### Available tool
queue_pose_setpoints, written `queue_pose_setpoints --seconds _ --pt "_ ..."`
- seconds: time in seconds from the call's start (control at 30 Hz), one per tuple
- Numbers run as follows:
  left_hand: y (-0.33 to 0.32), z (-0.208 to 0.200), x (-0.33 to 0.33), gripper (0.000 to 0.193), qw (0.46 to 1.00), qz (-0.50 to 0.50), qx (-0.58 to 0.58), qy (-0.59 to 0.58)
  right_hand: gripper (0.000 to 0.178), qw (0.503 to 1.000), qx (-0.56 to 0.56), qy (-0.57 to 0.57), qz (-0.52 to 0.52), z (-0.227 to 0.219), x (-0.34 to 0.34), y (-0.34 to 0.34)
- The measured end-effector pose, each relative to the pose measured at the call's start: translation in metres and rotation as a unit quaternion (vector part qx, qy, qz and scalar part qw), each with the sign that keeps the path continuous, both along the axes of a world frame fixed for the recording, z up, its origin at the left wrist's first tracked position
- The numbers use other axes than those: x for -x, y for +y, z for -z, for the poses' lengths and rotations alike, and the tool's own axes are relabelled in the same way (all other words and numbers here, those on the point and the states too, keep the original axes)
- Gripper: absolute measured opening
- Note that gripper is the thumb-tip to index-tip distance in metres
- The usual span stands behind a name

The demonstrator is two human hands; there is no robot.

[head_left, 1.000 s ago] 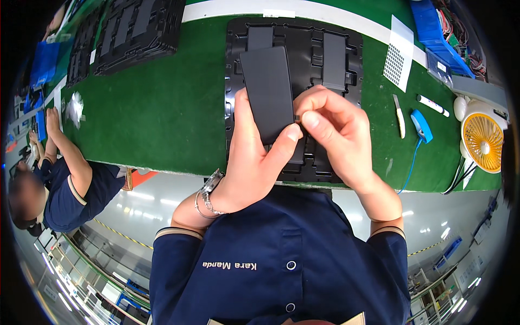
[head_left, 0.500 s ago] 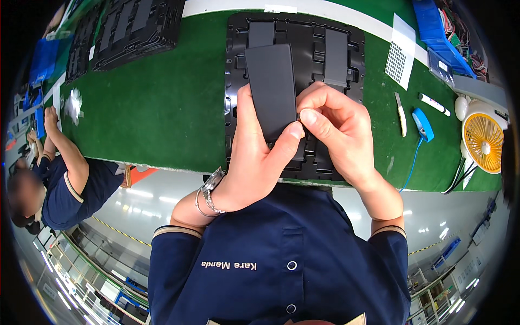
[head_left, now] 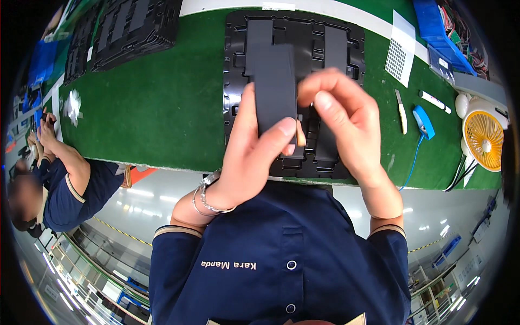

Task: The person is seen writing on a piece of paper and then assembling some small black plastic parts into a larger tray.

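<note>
My left hand [head_left: 252, 149] is closed around a flat, dark grey rectangular slab [head_left: 273, 89], its thumb lying along the near right edge. The slab is held over a black moulded plastic tray [head_left: 298, 35]. Beside the slab's right edge, my right hand [head_left: 349, 122] has loosely curled fingers, smeared a little by motion. Thumb and forefinger look apart, and I see nothing between them. Similar dark grey pieces lie in the tray, one at the far left [head_left: 260, 30] and one on the right [head_left: 335, 54].
Stacked black trays [head_left: 135, 32] stand far left. To the right lie a sheet of small dark labels [head_left: 400, 51], a knife [head_left: 401, 112], a white marker [head_left: 434, 102] and a blue corded device [head_left: 423, 123], near a yellow fan [head_left: 483, 140]. A co-worker [head_left: 70, 179] is at left.
My right hand has come away from the slab's edge, moving right and slightly up, its fingers loosening. In my left hand the slab has turned slightly, and the left thumb has shifted left.
</note>
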State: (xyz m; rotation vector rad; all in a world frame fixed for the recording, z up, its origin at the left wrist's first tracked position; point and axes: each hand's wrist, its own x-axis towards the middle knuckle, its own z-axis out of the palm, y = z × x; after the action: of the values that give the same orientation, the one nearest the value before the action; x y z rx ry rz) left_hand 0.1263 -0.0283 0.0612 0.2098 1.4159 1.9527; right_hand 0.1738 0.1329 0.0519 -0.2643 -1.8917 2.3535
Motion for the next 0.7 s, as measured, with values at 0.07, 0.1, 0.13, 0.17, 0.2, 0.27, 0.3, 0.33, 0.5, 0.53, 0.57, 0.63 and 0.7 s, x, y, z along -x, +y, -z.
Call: queue_pose_setpoints --seconds 0.07,0.1,0.13,0.17,0.2,0.27,0.3,0.33,0.5,0.53,0.57,0.63,0.7 --pt "0.002 -0.009 0.003 0.034 0.987 0.037 -0.045 -0.147 0.024 0.998 -0.049 0.024 0.036 0.002 0.006 0.005" --pt "-0.001 -0.010 0.005 0.035 0.965 0.069 -0.097 -0.234 0.027 0.996 -0.071 0.035 0.031 0.003 0.009 0.009" --pt "-0.002 -0.009 0.006 0.035 0.940 0.096 -0.115 -0.307 0.026 0.995 -0.095 0.041 0.010 0.005 0.009 0.015" --pt "-0.001 -0.005 0.005 0.037 0.913 0.127 -0.155 -0.356 0.025 0.992 -0.118 0.046 -0.012 0.006 0.009 0.018" --pt "-0.002 0.003 0.007 0.035 0.879 0.166 -0.198 -0.400 0.021 0.994 -0.106 0.030 0.004 0.007 0.008 0.017" --pt "-0.002 0.009 0.008 0.038 0.829 0.217 -0.233 -0.460 0.023 0.990 -0.136 0.030 0.029 0.012 0.007 0.019" --pt "-0.001 0.010 0.007 0.038 0.820 0.221 -0.240 -0.470 0.024 0.987 -0.150 0.030 0.041 0.013 0.007 0.020" --pt "-0.001 0.012 0.006 0.038 0.811 0.225 -0.246 -0.480 0.027 0.987 -0.143 0.036 0.061 0.013 0.008 0.017" --pt "-0.001 0.017 0.008 0.038 0.800 0.225 -0.248 -0.497 0.027 0.982 -0.183 0.007 0.040 0.016 0.007 0.023" --pt "-0.002 0.017 0.008 0.037 0.798 0.221 -0.246 -0.504 0.026 0.981 -0.193 0.004 0.033 0.018 0.008 0.025" --pt "-0.002 0.018 0.009 0.036 0.795 0.216 -0.245 -0.511 0.025 0.980 -0.198 0.016 0.022 0.015 0.009 0.028" --pt "-0.002 0.015 0.012 0.031 0.857 0.172 -0.176 -0.453 0.022 0.977 -0.209 0.039 0.003 0.009 0.014 0.035" --pt "-0.005 0.013 0.016 0.025 0.928 0.135 -0.095 -0.334 0.020 0.977 -0.212 -0.004 0.025 0.007 0.016 0.049"
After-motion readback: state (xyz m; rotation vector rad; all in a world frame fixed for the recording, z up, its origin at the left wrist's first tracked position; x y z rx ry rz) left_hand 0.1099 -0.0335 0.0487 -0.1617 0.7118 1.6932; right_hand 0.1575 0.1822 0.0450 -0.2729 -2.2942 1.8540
